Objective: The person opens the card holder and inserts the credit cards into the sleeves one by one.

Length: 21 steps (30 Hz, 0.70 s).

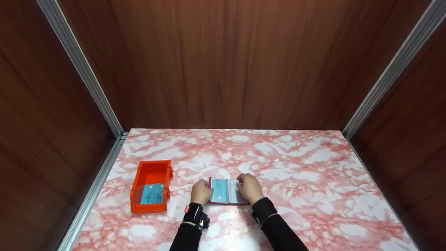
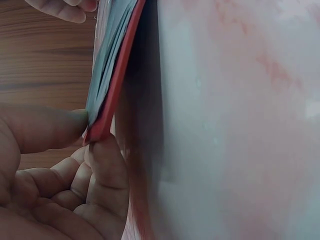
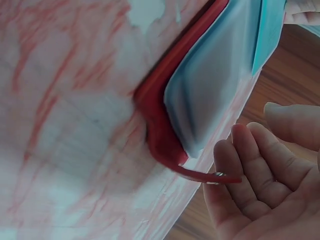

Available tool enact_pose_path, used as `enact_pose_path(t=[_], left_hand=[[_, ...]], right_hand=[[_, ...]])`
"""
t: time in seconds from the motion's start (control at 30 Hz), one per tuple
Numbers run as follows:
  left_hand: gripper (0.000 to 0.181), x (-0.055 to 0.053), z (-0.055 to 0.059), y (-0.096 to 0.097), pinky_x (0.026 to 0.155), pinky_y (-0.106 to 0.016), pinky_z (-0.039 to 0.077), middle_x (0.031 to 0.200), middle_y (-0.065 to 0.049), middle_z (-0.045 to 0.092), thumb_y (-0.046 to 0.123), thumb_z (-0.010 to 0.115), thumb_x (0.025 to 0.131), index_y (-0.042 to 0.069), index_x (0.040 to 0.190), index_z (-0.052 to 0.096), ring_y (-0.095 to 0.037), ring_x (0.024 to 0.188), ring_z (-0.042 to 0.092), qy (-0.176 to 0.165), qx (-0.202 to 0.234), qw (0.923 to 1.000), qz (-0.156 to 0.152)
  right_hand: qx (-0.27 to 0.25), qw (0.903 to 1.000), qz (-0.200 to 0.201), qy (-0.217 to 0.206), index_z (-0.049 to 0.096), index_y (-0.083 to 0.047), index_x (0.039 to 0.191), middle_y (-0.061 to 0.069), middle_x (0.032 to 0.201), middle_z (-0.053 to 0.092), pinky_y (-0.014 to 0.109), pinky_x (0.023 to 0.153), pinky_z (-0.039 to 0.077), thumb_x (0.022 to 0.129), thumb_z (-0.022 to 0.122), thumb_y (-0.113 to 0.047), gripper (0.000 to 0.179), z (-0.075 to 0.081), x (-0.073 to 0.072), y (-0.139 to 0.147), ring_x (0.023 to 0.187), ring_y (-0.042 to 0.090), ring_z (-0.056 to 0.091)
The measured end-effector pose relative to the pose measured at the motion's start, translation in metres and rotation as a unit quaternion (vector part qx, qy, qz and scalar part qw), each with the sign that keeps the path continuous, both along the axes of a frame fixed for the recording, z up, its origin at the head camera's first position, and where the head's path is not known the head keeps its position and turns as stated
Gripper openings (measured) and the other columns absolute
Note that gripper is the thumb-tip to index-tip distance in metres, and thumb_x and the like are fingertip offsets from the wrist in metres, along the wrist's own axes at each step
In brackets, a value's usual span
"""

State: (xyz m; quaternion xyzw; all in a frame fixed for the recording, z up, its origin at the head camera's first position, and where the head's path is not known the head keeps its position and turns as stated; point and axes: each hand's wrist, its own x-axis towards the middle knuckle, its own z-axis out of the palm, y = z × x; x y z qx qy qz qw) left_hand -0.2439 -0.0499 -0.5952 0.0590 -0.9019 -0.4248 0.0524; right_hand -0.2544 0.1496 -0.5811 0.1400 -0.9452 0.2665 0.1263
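A red card holder (image 1: 228,202) lies spread on the table with a light-blue card (image 1: 218,190) in its left side and clear plastic sleeves (image 1: 234,191) on its right. My left hand (image 1: 201,192) pinches the holder's left edge between thumb and fingers; the left wrist view shows the red cover (image 2: 116,82) and stacked sleeves at the thumb tip. By the holder's right side is my right hand (image 1: 251,188). Seen from the right wrist, its loosely bent fingers (image 3: 257,165) are beside a red strap (image 3: 192,173) with a metal snap, and the thumb stands apart from them.
To the left stands an orange bin (image 1: 148,208) with light-blue cards (image 1: 152,194) inside. The tabletop (image 1: 296,167) has a pink-and-white marbled pattern. Wood-grain panels (image 1: 223,69) enclose the back and sides, joined by metal rails (image 1: 87,76).
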Motion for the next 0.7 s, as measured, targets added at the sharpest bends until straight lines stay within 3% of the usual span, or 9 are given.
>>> enact_pose_path(t=[0.33,0.7], left_hand=[[0.013,0.0020,0.0003,-0.0006,0.075,-0.044,0.050,0.076,-0.008,0.063,0.002,0.071,0.078,-0.004,0.088,0.066,-0.029,0.078,0.062,0.011,-0.001,0.9999,-0.002],[0.015,0.0013,-0.0013,-0.0007,0.078,-0.044,0.051,0.081,-0.010,0.067,0.003,0.073,0.078,-0.003,0.089,0.067,-0.031,0.081,0.064,0.004,0.001,1.0000,0.003]], right_hand=[[-0.002,0.9993,-0.020,-0.031,0.068,0.001,0.089,0.005,0.074,0.056,0.041,0.069,0.050,0.083,0.074,-0.002,0.009,-0.0056,0.0014,0.0069,0.073,0.027,0.058],[0.007,0.9993,-0.004,-0.036,0.067,0.000,0.085,0.007,0.077,0.056,0.042,0.070,0.049,0.080,0.076,-0.001,0.010,-0.0084,0.0016,0.0101,0.075,0.030,0.058]])
